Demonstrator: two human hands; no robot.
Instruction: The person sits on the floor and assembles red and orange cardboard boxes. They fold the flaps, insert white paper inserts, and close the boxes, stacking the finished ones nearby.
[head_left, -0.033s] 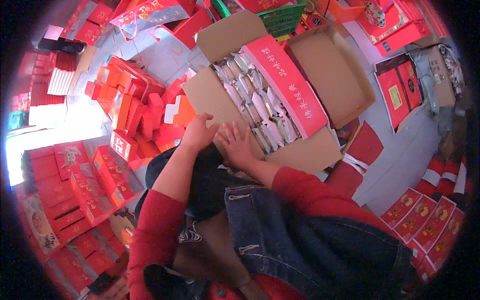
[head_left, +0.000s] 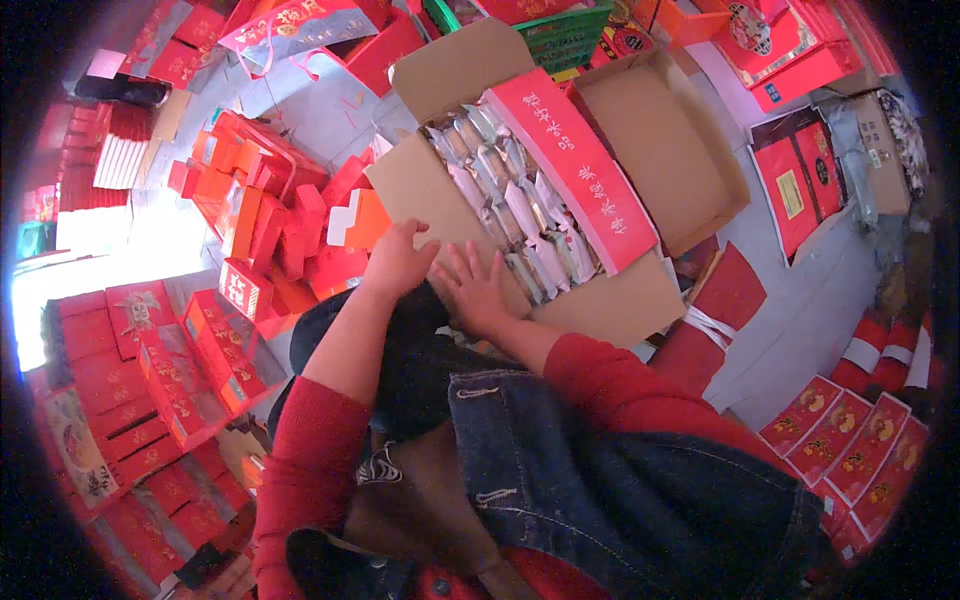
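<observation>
In front of me stands an open cardboard box (head_left: 425, 190), its brown flaps folded outward. Rows of small wrapped packets (head_left: 520, 205) fill it, in pale and pinkish wrappers. A long red carton (head_left: 572, 165) with white lettering lies along the far right side of the packets. My right hand (head_left: 476, 300) rests on the near left flap, fingers spread and holding nothing. Just left of it, my left hand (head_left: 396, 262) is at the flap's edge, thumb apart from loosely bent fingers, with nothing seen in it. Whether its fingertips touch the flap I cannot tell.
Behind the box is another open cardboard box (head_left: 665, 140), with a green crate (head_left: 560, 40) beyond. Loose red-orange cartons (head_left: 265, 215) are heaped at left, above stacked red boxes (head_left: 100, 370). Flat red packages (head_left: 830, 430) lie at lower right, near a banded red bundle (head_left: 715, 325).
</observation>
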